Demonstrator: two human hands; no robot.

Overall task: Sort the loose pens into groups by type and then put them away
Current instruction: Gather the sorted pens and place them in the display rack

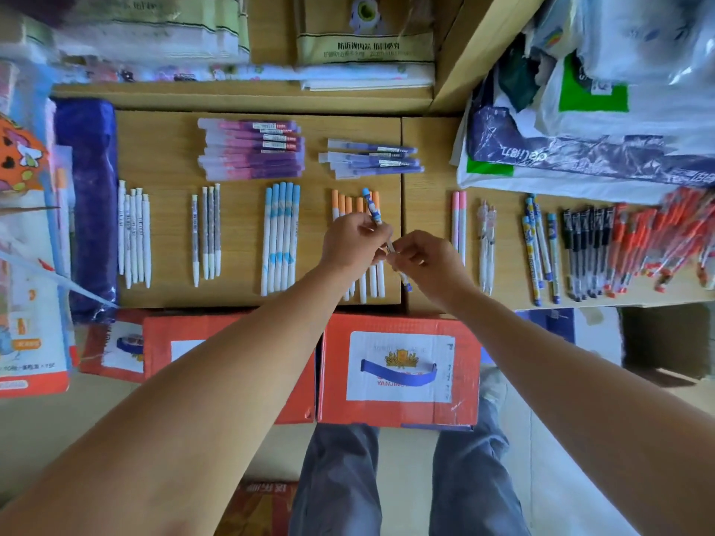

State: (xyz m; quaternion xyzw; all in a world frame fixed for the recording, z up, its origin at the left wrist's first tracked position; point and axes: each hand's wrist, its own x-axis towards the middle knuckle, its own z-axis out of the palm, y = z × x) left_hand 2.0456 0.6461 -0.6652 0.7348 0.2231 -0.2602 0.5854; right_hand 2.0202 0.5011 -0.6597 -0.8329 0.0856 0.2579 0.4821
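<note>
Several sorted rows of pens lay on the wooden surface point(170, 168). At the far left, beside a dark blue pouch point(87, 203), lay white pens point(134, 237), then grey-patterned pens point(207, 234), then blue-and-white pens point(280, 237), with a pile of pink-and-purple pens point(251, 148) behind them. Orange-and-white pens point(342, 205) came next, partly under the hands, with blue sleeved pens point(371, 158) behind.

The left hand point(350, 245), fingers curled, pinched the upper part of a blue cartoon-printed pen point(373, 210), held tilted above the orange-and-white row. The right hand point(425, 261), fingers also curled, pinched the same pen lower down, its blue tip showing beneath the hand.

Right of the hands lay two pink-and-white pens point(459, 218), a few pale clear pens point(486, 245), more blue cartoon pens point(537, 249), black pens point(586, 249), and red pens point(650, 241), blurred, at the far right. Red cartons point(398, 334) stood at the surface's near edge.
</note>
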